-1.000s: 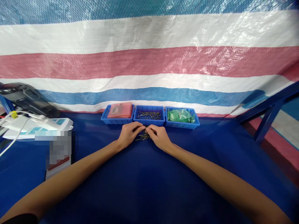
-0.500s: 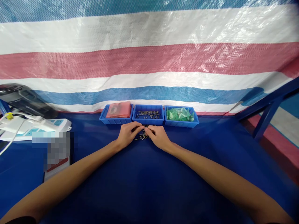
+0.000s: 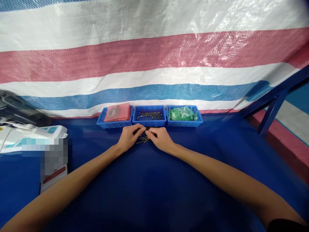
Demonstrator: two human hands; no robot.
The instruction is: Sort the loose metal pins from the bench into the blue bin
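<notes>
My left hand (image 3: 129, 138) and my right hand (image 3: 160, 139) rest close together on the blue table cover, fingers curled in over a small pile of thin metal pins (image 3: 142, 139). Both hands pinch at the pins; which pins they grip is too small to see. Just behind the hands stand three blue trays in a row. The middle tray (image 3: 149, 122) holds more loose pins. The left tray (image 3: 106, 123) holds a pink bag, and the right tray (image 3: 184, 122) holds green and clear bags.
A striped red, white and blue tarp (image 3: 154, 64) hangs behind the trays. A white device with cables (image 3: 33, 135) and a dark object (image 3: 16, 109) sit at the left, with a blurred patch beside them. A blue metal frame (image 3: 275, 103) stands at the right.
The view has tilted down slightly, so trays and hands sit a little lower-left in frame. The hands stay over the pins with small finger movements.
</notes>
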